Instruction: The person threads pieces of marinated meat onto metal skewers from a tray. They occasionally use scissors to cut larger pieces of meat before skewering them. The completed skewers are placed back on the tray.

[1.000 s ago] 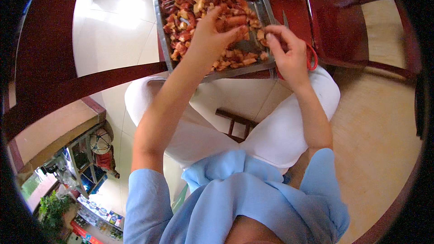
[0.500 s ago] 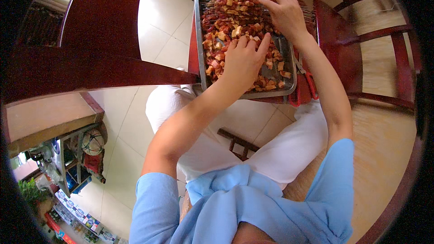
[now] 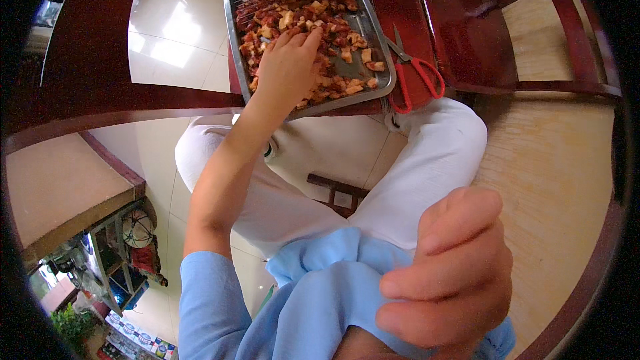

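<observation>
The right hand (image 3: pixel 447 273) is now pulling back near the face, fingers curled on nothing, while the left hand (image 3: pixel 287 67) is spreading over the meat (image 3: pixel 300 13) in the tray (image 3: pixel 380 40) beside scissors (image 3: pixel 417 73).

Glossy pale floor tiles (image 3: pixel 167 20) (catching window glare) meet dark red wooden chairs (image 3: pixel 467 33).

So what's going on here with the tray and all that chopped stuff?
A seated person in a light blue top and white trousers is working over a rectangular metal tray heaped with reddish and pale chopped meat pieces. Their left hand rests flat on the pieces at the near end of the tray. Their right hand is raised close to the camera, fingers curled, with nothing visible in it. Red-handled scissors lie on the dark red wooden surface beside the tray.
</observation>
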A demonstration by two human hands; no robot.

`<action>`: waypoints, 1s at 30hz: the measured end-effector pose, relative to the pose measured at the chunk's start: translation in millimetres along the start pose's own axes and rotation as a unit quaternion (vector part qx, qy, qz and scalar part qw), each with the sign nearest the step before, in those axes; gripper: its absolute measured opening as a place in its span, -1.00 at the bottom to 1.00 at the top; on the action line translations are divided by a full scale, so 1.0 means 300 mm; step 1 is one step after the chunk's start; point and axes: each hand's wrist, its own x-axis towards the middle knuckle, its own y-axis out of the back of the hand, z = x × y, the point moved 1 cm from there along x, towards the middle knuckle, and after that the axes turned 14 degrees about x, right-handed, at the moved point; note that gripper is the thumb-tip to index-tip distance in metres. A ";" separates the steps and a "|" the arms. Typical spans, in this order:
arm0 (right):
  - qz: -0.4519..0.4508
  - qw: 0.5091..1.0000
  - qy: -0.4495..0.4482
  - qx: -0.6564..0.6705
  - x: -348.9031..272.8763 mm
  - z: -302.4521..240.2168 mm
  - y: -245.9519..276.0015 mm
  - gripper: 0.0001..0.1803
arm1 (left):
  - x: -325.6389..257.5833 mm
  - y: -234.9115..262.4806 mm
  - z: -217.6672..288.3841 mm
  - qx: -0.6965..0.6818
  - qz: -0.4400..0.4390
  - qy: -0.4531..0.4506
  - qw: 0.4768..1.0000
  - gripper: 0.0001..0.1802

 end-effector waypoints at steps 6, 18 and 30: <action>0.055 0.995 0.051 -0.063 0.013 0.072 0.036 -0.81 | 0.055 0.032 0.024 0.023 -0.020 0.040 0.999 -0.40; -0.151 0.847 -0.296 -0.416 -0.201 0.674 0.494 -0.33 | 0.103 0.016 0.004 0.011 0.013 0.110 0.994 -0.28; -0.033 0.810 -0.272 -0.519 -0.235 0.840 0.683 -0.59 | 0.105 0.018 0.001 0.025 0.052 0.028 0.998 -0.17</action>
